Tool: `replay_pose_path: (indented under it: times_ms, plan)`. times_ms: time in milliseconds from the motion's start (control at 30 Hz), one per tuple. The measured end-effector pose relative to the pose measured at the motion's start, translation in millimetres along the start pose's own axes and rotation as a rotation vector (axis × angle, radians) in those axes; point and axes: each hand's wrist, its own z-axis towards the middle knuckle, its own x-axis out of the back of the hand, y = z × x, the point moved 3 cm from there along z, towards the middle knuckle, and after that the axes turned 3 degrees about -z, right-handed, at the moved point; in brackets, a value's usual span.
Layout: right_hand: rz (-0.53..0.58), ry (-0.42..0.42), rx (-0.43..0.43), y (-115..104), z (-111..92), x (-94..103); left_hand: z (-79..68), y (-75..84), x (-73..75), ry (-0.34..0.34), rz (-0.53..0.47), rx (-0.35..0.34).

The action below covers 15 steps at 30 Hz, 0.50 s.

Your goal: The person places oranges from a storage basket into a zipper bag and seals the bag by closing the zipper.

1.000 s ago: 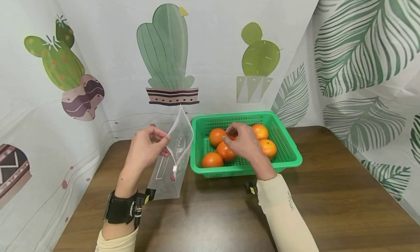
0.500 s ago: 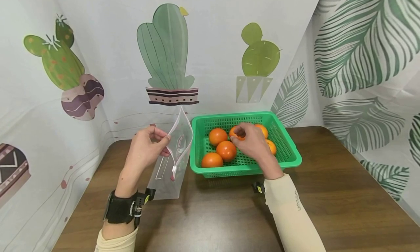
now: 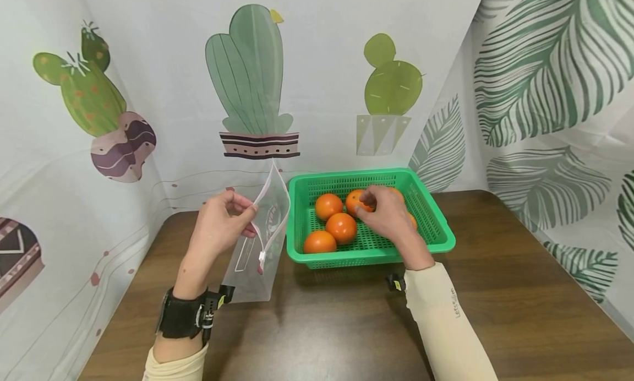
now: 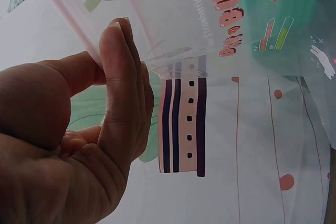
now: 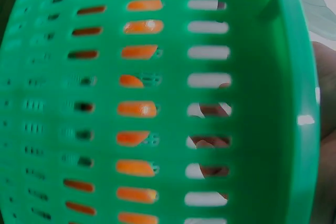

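Note:
My left hand (image 3: 220,224) pinches the near-left rim of a clear slider zip bag (image 3: 251,282) between thumb and fingers. The bag hangs with its mouth spread, its white slider (image 3: 262,255) low on the rim. In the left wrist view, pink lettering and strawberries are printed on the bag. My right hand (image 3: 388,211) hovers over the green basket (image 3: 297,256) with fingers loosely bent and nothing visible in them. Just left of its fingertips lies an orange (image 3: 355,202); the hand partly covers others at right. Through the basket's slots, the right wrist view shows bits of that hand.
More oranges lie in the basket's left half, one in the middle (image 3: 341,228), one at the front (image 3: 320,242) and one behind (image 3: 328,207). Basket and bag are over a brown wooden table (image 3: 317,337). A cactus-print cloth (image 3: 327,83) hangs behind.
My right hand has shifted to the right over the basket, uncovering the orange at the back middle and covering more of those at right. The left hand and bag have stayed in place.

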Motion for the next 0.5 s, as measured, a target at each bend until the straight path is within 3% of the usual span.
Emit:
replay_pose_path:
  times_ms: [500]
  plan:
    - [-0.025, -0.093, -0.113, 26.3, -3.7, 14.9, -0.3, 0.1, 0.1, -0.001, -0.007, -0.009]
